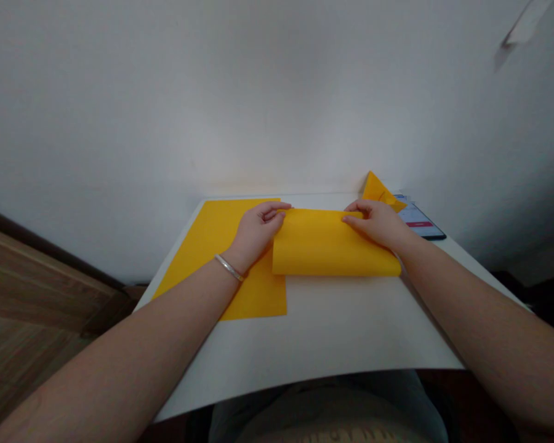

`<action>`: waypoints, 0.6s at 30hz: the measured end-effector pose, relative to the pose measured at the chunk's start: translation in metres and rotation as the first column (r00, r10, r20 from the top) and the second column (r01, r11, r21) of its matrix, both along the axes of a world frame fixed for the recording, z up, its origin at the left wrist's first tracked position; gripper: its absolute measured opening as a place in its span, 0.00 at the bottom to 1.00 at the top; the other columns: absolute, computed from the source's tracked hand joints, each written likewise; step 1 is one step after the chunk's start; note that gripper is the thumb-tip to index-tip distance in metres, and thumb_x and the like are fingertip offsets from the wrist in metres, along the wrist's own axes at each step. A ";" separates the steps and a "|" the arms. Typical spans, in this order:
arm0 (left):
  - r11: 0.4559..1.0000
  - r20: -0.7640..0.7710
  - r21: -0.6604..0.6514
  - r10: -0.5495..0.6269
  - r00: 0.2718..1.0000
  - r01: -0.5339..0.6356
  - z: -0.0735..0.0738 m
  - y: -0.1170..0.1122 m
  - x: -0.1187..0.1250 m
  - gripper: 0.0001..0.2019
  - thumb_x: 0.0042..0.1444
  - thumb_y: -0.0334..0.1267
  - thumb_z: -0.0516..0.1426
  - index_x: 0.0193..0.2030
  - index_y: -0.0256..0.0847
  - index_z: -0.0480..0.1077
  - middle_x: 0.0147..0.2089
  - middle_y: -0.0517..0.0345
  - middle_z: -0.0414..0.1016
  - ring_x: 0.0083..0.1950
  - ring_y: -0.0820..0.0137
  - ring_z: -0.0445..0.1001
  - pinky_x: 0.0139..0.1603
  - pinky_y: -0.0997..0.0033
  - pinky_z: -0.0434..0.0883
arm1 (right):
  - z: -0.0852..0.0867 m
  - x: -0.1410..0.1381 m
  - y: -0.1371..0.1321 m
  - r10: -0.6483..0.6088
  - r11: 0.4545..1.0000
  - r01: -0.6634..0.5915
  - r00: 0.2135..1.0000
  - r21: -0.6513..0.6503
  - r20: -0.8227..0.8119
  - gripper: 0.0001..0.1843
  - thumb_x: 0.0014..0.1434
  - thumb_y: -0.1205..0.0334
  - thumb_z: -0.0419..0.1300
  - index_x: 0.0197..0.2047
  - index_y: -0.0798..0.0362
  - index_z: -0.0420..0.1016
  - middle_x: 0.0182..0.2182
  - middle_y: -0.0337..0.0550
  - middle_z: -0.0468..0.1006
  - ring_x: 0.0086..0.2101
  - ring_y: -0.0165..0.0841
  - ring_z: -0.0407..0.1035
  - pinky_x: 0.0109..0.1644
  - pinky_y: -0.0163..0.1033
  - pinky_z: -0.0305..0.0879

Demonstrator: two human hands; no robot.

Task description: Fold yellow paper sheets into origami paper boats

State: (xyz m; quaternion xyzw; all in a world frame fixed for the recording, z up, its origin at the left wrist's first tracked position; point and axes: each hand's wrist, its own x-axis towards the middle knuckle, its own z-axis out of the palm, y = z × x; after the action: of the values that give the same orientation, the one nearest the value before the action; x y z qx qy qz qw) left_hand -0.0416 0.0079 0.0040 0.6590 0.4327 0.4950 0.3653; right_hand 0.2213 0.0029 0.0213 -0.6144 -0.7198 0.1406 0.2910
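Note:
A sheet of yellow paper [332, 243] is bent over on itself, its rounded fold toward me and its edges at the far side. My left hand [261, 227] pinches the far left corner between thumb and fingers. At the far right corner, my right hand [373, 221] grips the same sheet, thumb on top. Under my left hand and wrist lies another yellow sheet [203, 246], flat on the white table [332, 332]. The folded sheet partly overlaps it.
Behind my right hand stands a folded yellow paper shape [376, 189] with a pointed top. A phone [420, 221] with a lit screen lies beside it at the table's right edge. The wall [277, 111] rises directly behind the table. Wooden furniture [37, 320] is at the left.

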 end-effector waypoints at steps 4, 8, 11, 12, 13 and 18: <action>0.999 0.028 -0.041 -0.021 0.999 0.022 0.001 -0.001 0.001 0.13 0.51 0.38 0.57 0.44 0.38 0.74 0.29 0.60 0.74 0.26 0.76 0.68 0.25 0.79 0.63 | -0.002 0.000 0.001 -0.016 0.999 0.018 0.998 0.028 -0.067 0.12 0.53 0.53 0.58 0.37 0.50 0.77 0.36 0.42 0.79 0.37 0.38 0.71 0.43 0.43 0.65; 0.997 0.019 -0.066 -0.027 0.999 0.028 0.004 -0.004 0.003 0.12 0.51 0.37 0.56 0.43 0.40 0.73 0.20 0.67 0.62 0.19 0.79 0.57 0.20 0.80 0.54 | -0.001 0.000 0.001 -0.047 0.997 0.051 0.995 0.051 -0.086 0.13 0.53 0.52 0.58 0.36 0.50 0.78 0.36 0.43 0.79 0.37 0.40 0.71 0.44 0.45 0.65; 0.997 0.000 -0.069 -0.033 0.999 0.032 0.004 -0.005 0.004 0.11 0.52 0.36 0.56 0.42 0.40 0.72 0.19 0.68 0.56 0.18 0.80 0.54 0.19 0.79 0.51 | -0.001 -0.001 0.001 -0.048 0.997 0.053 0.994 0.054 -0.097 0.13 0.53 0.52 0.58 0.36 0.51 0.78 0.35 0.43 0.79 0.36 0.39 0.71 0.44 0.44 0.65; 0.997 -0.003 -0.066 -0.037 0.999 0.037 0.004 -0.005 0.004 0.11 0.52 0.36 0.56 0.42 0.41 0.71 0.19 0.69 0.55 0.18 0.79 0.54 0.19 0.79 0.51 | -0.001 -0.001 0.001 -0.045 0.997 0.050 0.994 0.051 -0.102 0.13 0.53 0.52 0.58 0.36 0.51 0.77 0.35 0.43 0.79 0.36 0.39 0.71 0.44 0.44 0.65; 0.997 -0.006 -0.063 -0.044 0.999 0.043 0.004 -0.004 0.003 0.11 0.52 0.36 0.55 0.43 0.41 0.71 0.19 0.69 0.55 0.18 0.79 0.54 0.19 0.79 0.51 | -0.002 -0.002 0.001 -0.044 0.998 0.049 0.993 0.049 -0.107 0.13 0.53 0.52 0.58 0.35 0.51 0.77 0.35 0.43 0.79 0.37 0.39 0.71 0.45 0.44 0.65; 0.997 -0.059 -0.048 -0.057 0.997 0.054 0.003 -0.003 0.002 0.11 0.57 0.40 0.52 0.46 0.42 0.67 0.23 0.65 0.62 0.21 0.76 0.61 0.21 0.79 0.57 | -0.002 -0.005 0.000 -0.063 0.996 0.070 0.991 0.057 -0.115 0.14 0.52 0.51 0.59 0.36 0.51 0.77 0.36 0.43 0.79 0.38 0.40 0.72 0.46 0.45 0.65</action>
State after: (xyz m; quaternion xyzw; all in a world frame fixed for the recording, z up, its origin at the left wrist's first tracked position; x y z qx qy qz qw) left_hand -0.0398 0.0053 0.0071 0.6769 0.4365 0.4543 0.3807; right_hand 0.2166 0.0027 0.0195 -0.6200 -0.6852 0.1435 0.3543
